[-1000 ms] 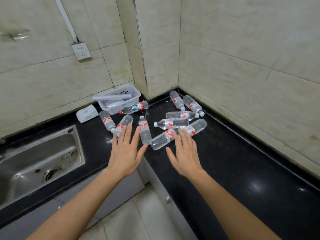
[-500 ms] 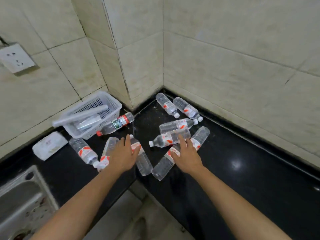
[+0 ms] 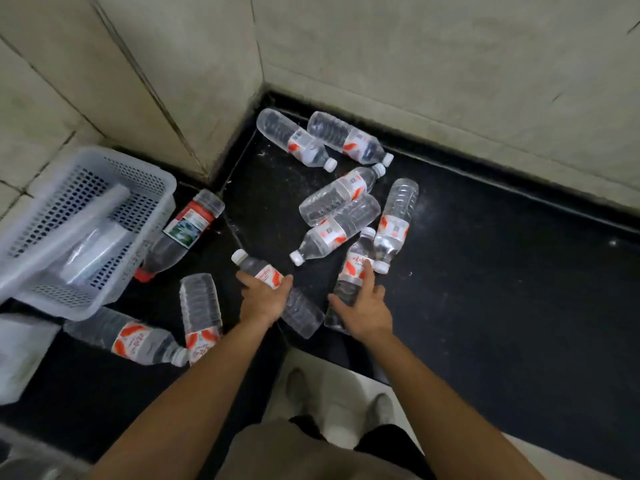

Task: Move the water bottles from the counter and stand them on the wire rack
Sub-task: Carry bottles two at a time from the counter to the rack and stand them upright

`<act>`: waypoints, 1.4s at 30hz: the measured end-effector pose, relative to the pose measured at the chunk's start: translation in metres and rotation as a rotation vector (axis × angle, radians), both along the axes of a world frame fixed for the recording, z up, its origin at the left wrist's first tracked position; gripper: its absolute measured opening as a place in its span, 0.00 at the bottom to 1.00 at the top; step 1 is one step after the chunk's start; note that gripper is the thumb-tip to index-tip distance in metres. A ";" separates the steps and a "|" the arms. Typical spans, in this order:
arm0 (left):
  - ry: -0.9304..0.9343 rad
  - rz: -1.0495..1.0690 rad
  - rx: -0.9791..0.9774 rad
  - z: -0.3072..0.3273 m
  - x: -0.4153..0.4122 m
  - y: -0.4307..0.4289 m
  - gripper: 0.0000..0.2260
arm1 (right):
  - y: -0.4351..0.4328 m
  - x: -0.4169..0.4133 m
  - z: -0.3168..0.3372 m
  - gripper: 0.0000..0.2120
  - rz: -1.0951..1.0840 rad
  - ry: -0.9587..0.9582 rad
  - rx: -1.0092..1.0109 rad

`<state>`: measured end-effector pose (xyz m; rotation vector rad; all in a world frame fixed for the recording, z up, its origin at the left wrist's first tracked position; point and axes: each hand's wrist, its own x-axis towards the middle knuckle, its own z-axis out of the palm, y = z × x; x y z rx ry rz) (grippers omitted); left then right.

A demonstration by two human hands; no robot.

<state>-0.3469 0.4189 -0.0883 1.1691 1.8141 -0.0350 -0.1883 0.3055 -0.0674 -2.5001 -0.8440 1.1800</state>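
Bottles [image 3: 294,140] all over my feed, every one lying flat on the black counter [image 3: 485,271] in the tiled corner. My left hand [image 3: 262,301] is wrapped round one near the counter edge [image 3: 304,315], its white cap pointing at the wall. My right hand [image 3: 363,311] is gripping the next one over [image 3: 358,261], cap away from me. A loose pile [image 3: 341,216] lies just past my fingers, and a white basket [image 3: 152,216] sits off to the left.
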 end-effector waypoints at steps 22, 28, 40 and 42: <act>-0.286 0.031 0.083 0.029 -0.010 -0.011 0.27 | -0.002 0.027 0.007 0.37 -0.619 0.526 0.142; -0.531 0.089 0.105 0.085 0.025 0.000 0.29 | -0.012 0.048 0.049 0.23 -0.605 0.785 0.347; -1.039 -0.174 0.101 0.172 0.127 -0.029 0.29 | -0.086 0.125 0.137 0.15 -0.499 0.571 0.717; -1.056 -0.251 0.048 0.170 0.141 -0.043 0.28 | -0.111 0.129 0.131 0.26 -0.581 0.499 0.747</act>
